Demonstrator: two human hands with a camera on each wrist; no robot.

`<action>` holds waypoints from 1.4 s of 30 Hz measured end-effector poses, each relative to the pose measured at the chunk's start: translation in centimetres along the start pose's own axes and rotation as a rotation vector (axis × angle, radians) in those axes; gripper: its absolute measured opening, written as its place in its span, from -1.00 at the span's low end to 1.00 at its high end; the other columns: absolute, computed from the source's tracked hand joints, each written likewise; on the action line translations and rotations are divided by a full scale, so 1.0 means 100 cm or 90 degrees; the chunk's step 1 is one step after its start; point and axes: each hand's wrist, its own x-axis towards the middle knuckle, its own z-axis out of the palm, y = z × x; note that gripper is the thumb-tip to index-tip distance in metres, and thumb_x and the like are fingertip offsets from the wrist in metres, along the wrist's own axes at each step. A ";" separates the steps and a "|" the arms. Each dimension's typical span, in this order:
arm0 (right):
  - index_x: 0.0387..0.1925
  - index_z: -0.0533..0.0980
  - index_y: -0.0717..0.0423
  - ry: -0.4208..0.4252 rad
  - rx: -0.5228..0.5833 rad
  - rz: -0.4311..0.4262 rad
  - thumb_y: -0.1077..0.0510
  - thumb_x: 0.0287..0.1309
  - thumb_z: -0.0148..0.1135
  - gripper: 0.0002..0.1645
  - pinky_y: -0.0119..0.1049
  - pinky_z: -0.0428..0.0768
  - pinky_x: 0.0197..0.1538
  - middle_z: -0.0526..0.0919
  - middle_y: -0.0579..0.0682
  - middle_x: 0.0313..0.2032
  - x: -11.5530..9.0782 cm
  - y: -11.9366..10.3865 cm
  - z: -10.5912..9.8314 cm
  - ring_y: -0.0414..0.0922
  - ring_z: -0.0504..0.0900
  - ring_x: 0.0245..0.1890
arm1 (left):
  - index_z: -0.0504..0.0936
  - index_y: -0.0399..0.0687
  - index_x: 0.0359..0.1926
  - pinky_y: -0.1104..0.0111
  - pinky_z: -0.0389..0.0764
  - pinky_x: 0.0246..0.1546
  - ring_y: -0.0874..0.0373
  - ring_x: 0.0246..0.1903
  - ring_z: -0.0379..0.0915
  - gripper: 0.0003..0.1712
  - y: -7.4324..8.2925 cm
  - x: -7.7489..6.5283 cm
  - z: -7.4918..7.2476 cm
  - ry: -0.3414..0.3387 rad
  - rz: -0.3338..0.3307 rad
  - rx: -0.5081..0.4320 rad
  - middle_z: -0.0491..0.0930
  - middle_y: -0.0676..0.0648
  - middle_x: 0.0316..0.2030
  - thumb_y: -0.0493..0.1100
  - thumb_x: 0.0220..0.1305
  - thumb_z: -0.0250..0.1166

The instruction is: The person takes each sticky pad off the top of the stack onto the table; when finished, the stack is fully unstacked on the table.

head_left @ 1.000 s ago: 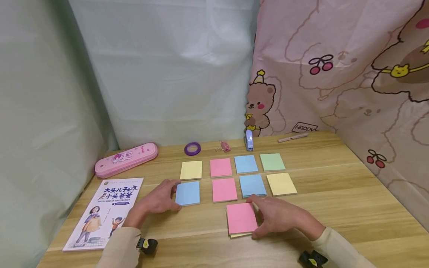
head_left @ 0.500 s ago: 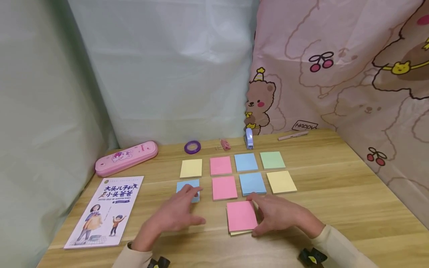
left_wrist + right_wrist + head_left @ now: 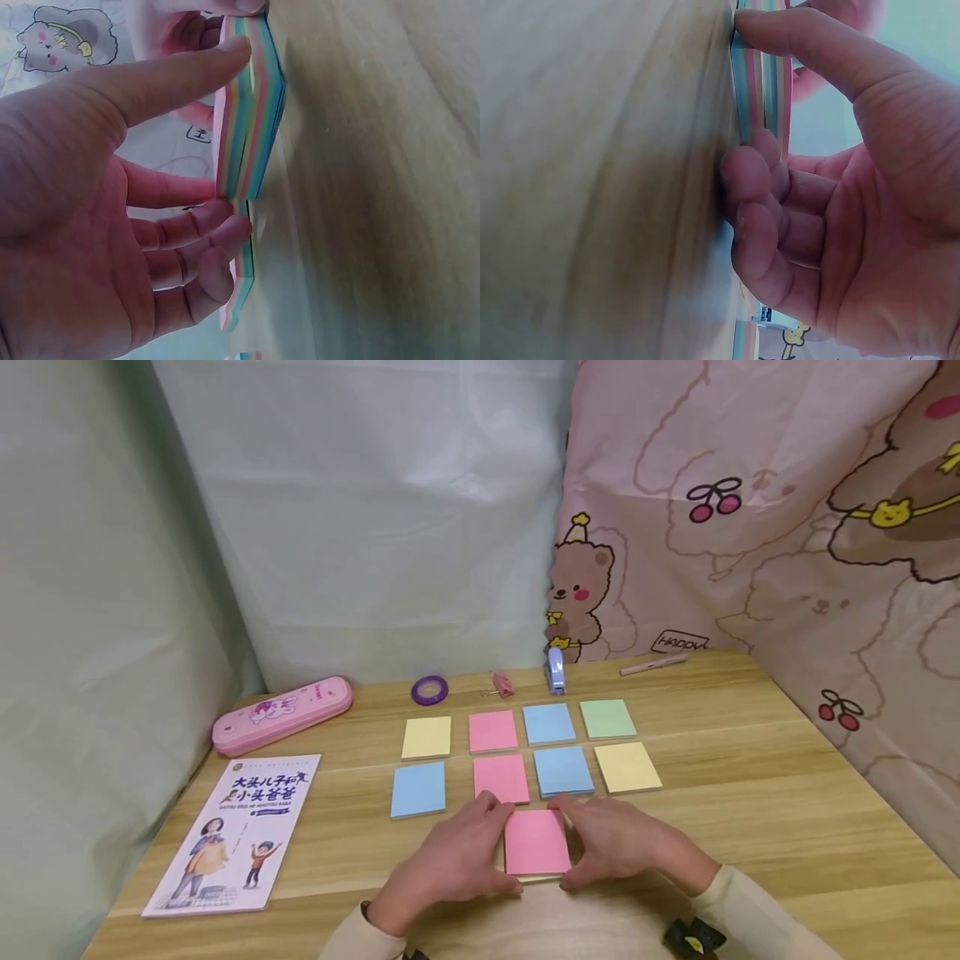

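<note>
A stack of sticky note pads [image 3: 536,842], pink on top, lies on the table in front of the person. My left hand [image 3: 456,853] grips its left side, thumb at the near corner and fingers at the far one. From the right, my right hand [image 3: 628,842] holds the opposite edge in the same way. In the left wrist view the striped edge of the stack [image 3: 244,127] shows two pads, one upon the other, with a thin gap between. The right wrist view shows curled fingertips [image 3: 748,174] against the stack's side [image 3: 761,94].
Beyond the hands lie two rows of sticky note pads, including a blue one [image 3: 418,789] at left and a yellow one [image 3: 628,767] at right. Behind are purple tape [image 3: 430,690], a binder clip [image 3: 502,684], a stapler [image 3: 555,672] and a pen [image 3: 654,665]. A booklet [image 3: 232,835] and pencil case [image 3: 282,717] lie left.
My left hand has left the blue pad, moved right and come onto the left side of the pink-topped stack. The right hand has stayed on the stack, whose pads now look more nearly aligned.
</note>
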 end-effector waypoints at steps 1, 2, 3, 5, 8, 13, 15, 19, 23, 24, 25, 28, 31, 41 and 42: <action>0.37 0.39 0.06 -0.001 -0.001 0.000 -0.21 -0.18 0.68 0.10 -0.36 0.42 -0.39 0.51 -0.24 -0.41 0.000 0.000 0.000 -0.28 0.42 -0.41 | 0.48 -0.13 0.42 0.32 0.64 -0.13 0.18 -0.06 0.42 0.07 0.000 0.001 0.001 0.002 -0.003 -0.001 0.47 -0.02 0.09 0.21 -0.05 0.69; 0.37 0.39 0.06 0.000 -0.002 0.000 -0.21 -0.17 0.68 0.09 -0.36 0.41 -0.40 0.51 -0.24 -0.42 0.001 0.000 0.000 -0.28 0.41 -0.41 | 0.49 -0.12 0.42 0.33 0.63 -0.16 0.18 -0.08 0.42 0.07 0.000 0.001 0.003 0.005 -0.004 -0.002 0.47 -0.02 0.09 0.20 -0.06 0.70; 0.36 0.39 0.05 0.000 -0.002 -0.002 -0.20 -0.17 0.68 0.09 -0.37 0.41 -0.40 0.51 -0.24 -0.42 0.001 0.000 0.001 -0.28 0.41 -0.42 | 0.49 -0.11 0.41 0.35 0.61 -0.19 0.18 -0.09 0.41 0.06 0.000 0.002 0.003 0.009 -0.004 -0.003 0.46 -0.02 0.09 0.19 -0.06 0.70; 0.36 0.38 0.05 0.001 -0.002 -0.005 -0.20 -0.16 0.68 0.08 -0.37 0.40 -0.42 0.50 -0.24 -0.44 0.001 0.000 0.001 -0.29 0.40 -0.44 | 0.50 -0.10 0.39 0.36 0.60 -0.21 0.18 -0.11 0.41 0.04 -0.001 0.003 0.005 0.017 -0.003 -0.003 0.46 -0.03 0.08 0.17 -0.07 0.71; 0.35 0.39 0.07 0.005 -0.002 -0.010 -0.19 -0.15 0.68 0.08 -0.37 0.40 -0.42 0.49 -0.24 -0.46 0.002 -0.001 0.001 -0.30 0.39 -0.45 | 0.52 -0.10 0.37 0.35 0.61 -0.20 0.17 -0.10 0.43 0.02 -0.001 0.004 0.005 0.024 -0.003 -0.001 0.46 -0.03 0.08 0.15 -0.08 0.72; 0.33 0.40 0.09 0.010 -0.004 -0.013 -0.19 -0.16 0.69 0.06 -0.37 0.43 -0.39 0.51 -0.24 -0.44 0.002 -0.001 0.002 -0.29 0.41 -0.44 | 0.54 -0.10 0.34 0.35 0.60 -0.19 0.17 -0.12 0.43 0.00 0.000 0.005 0.003 0.021 0.001 -0.006 0.47 -0.02 0.07 0.16 -0.10 0.73; 0.33 0.40 0.09 0.008 -0.003 -0.010 -0.18 -0.16 0.69 0.06 -0.36 0.44 -0.37 0.52 -0.24 -0.42 0.002 0.000 0.002 -0.28 0.42 -0.42 | 0.54 -0.10 0.33 0.35 0.61 -0.19 0.18 -0.13 0.42 0.00 0.000 0.006 0.002 0.018 0.002 -0.007 0.48 -0.01 0.07 0.16 -0.10 0.73; 0.34 0.40 0.12 0.004 -0.001 -0.009 -0.13 -0.17 0.70 0.06 -0.35 0.48 -0.30 0.56 -0.22 -0.34 0.003 0.001 0.002 -0.26 0.45 -0.37 | 0.56 -0.11 0.30 0.34 0.62 -0.18 0.19 -0.14 0.43 -0.01 -0.001 0.008 0.002 0.016 0.004 -0.005 0.49 0.01 0.04 0.19 -0.12 0.73; 0.34 0.40 0.15 0.003 0.002 -0.008 -0.10 -0.19 0.70 0.06 -0.33 0.51 -0.25 0.58 -0.20 -0.28 0.003 0.001 0.001 -0.24 0.47 -0.31 | 0.58 -0.10 0.27 0.34 0.62 -0.17 0.20 -0.17 0.41 -0.03 -0.003 0.008 0.004 0.016 0.001 -0.007 0.48 0.03 0.00 0.21 -0.12 0.72; 0.34 0.40 0.15 0.002 0.004 -0.006 -0.10 -0.19 0.70 0.07 -0.33 0.50 -0.26 0.58 -0.19 -0.28 0.003 0.001 0.001 -0.23 0.46 -0.31 | 0.58 -0.10 0.27 0.34 0.61 -0.18 0.21 -0.18 0.41 -0.03 -0.004 0.008 0.005 0.014 0.000 -0.009 0.47 0.03 -0.01 0.21 -0.11 0.72; 0.33 0.40 0.15 0.001 0.005 -0.005 -0.09 -0.20 0.70 0.07 -0.33 0.50 -0.26 0.58 -0.19 -0.28 0.003 0.002 0.001 -0.23 0.46 -0.31 | 0.58 -0.10 0.28 0.35 0.61 -0.18 0.21 -0.19 0.40 -0.03 -0.004 0.008 0.005 0.013 -0.001 -0.010 0.47 0.03 -0.01 0.22 -0.11 0.71; 0.32 0.40 0.15 0.002 0.004 -0.008 -0.09 -0.21 0.70 0.06 -0.32 0.52 -0.24 0.60 -0.18 -0.25 0.002 0.002 0.001 -0.23 0.47 -0.29 | 0.58 -0.12 0.29 0.37 0.58 -0.22 0.22 -0.21 0.38 -0.02 -0.005 0.008 0.006 0.012 -0.001 -0.012 0.46 0.02 -0.02 0.22 -0.11 0.71; 0.32 0.40 0.15 0.003 0.002 -0.011 -0.10 -0.20 0.70 0.06 -0.29 0.56 -0.18 0.64 -0.15 -0.17 0.003 0.003 0.001 -0.24 0.49 -0.25 | 0.59 -0.13 0.28 0.38 0.56 -0.24 0.22 -0.22 0.37 -0.02 -0.005 0.008 0.005 0.012 0.002 -0.010 0.45 0.01 -0.02 0.22 -0.11 0.71; 0.34 0.40 0.10 -0.007 0.004 0.015 -0.12 -0.15 0.68 0.04 -0.26 0.51 -0.22 0.52 -0.21 -0.37 0.001 0.004 -0.001 -0.19 0.47 -0.28 | 0.57 -0.15 0.31 0.38 0.61 -0.19 0.22 -0.20 0.39 -0.01 -0.015 -0.002 -0.003 0.016 0.010 -0.020 0.45 0.01 0.02 0.21 -0.10 0.69; 0.35 0.39 0.10 -0.009 0.006 0.016 -0.12 -0.14 0.68 0.04 -0.26 0.51 -0.23 0.51 -0.21 -0.38 0.000 0.005 -0.001 -0.19 0.46 -0.28 | 0.56 -0.16 0.31 0.37 0.62 -0.18 0.21 -0.19 0.40 0.00 -0.017 -0.005 -0.004 0.018 0.011 -0.023 0.45 0.01 0.03 0.20 -0.10 0.69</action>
